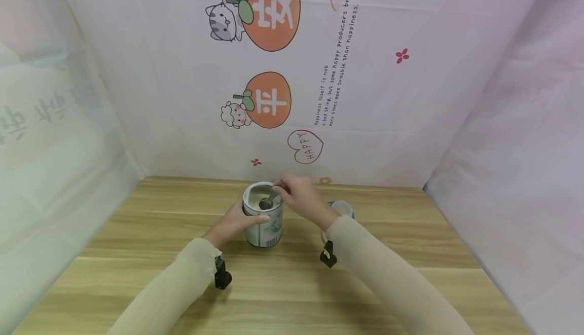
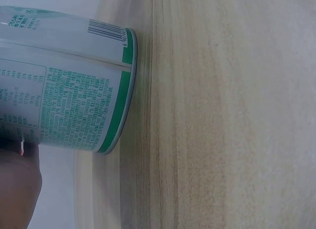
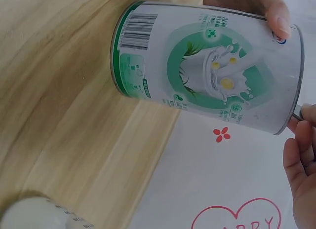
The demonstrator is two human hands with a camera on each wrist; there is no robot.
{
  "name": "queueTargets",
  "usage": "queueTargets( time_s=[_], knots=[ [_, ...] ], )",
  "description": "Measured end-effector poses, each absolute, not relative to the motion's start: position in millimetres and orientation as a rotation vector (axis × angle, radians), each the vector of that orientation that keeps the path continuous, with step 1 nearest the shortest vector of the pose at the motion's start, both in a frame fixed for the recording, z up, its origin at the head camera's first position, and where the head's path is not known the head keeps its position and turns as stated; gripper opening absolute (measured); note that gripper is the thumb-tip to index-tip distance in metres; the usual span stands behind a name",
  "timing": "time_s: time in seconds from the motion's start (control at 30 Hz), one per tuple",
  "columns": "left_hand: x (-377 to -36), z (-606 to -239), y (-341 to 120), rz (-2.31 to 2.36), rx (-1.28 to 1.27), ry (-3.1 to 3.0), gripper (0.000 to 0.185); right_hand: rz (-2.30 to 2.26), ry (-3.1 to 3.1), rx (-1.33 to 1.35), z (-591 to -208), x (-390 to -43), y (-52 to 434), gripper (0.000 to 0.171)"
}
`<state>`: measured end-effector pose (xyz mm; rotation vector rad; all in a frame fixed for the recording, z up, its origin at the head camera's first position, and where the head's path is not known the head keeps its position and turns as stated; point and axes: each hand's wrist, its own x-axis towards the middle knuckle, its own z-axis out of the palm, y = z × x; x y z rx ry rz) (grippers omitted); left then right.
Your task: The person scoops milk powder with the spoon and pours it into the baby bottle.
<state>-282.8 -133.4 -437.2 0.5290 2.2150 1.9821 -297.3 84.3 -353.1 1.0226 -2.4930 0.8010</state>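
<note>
A white-and-green tin can [image 1: 263, 226] stands open-topped on the wooden table [image 1: 137, 254], pale powder inside. My left hand [image 1: 237, 219] grips the can's side, thumb across the front. My right hand [image 1: 298, 195] pinches the handle of a metal spoon [image 1: 266, 203], whose bowl hangs over the can's mouth. The left wrist view shows the can's printed wall [image 2: 69, 105] and part of my left hand [image 2: 17, 189]. The can's label [image 3: 207, 76] fills the right wrist view, with left fingertips [image 3: 276, 17] above and my right hand [image 3: 301, 155] at the rim.
A small white cup with a blue rim [image 1: 342, 208] sits just behind my right forearm; it is a blurred white shape [image 3: 34, 214] in the right wrist view. Printed white cloth walls close off the table at the back and both sides.
</note>
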Motion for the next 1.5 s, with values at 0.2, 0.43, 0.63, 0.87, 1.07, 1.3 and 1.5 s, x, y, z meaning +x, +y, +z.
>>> queueTargets(
  time_s=[0.2,0.43,0.63,0.87,1.07,1.3,1.5],
  knots=[
    [-284,-437,-134,1.974,0.523,2.221,0.085,0.684,-2.548,1.083,-353,-299,79,0.008],
    [-285,-438,-135,1.952,0.494,2.228,0.087,0.547,-2.561,1.160,-352,-300,73,0.004],
    [-283,-437,-135,1.956,0.519,2.206,0.090,0.417,-2.596,1.246,-343,-300,67,0.005],
    [-283,-437,-134,1.947,0.515,2.220,0.088,0.351,-2.709,1.337,-336,-301,64,0.006],
    [-283,-438,-134,1.954,0.499,2.217,0.086,0.460,-2.750,1.376,-336,-302,67,0.007],
    [-283,-439,-135,1.954,0.502,2.212,0.086,0.538,-2.778,1.373,-338,-307,68,0.009],
    [-283,-439,-136,1.948,0.490,2.221,0.089,0.609,-2.809,1.301,-339,-308,67,0.007]
  ],
)
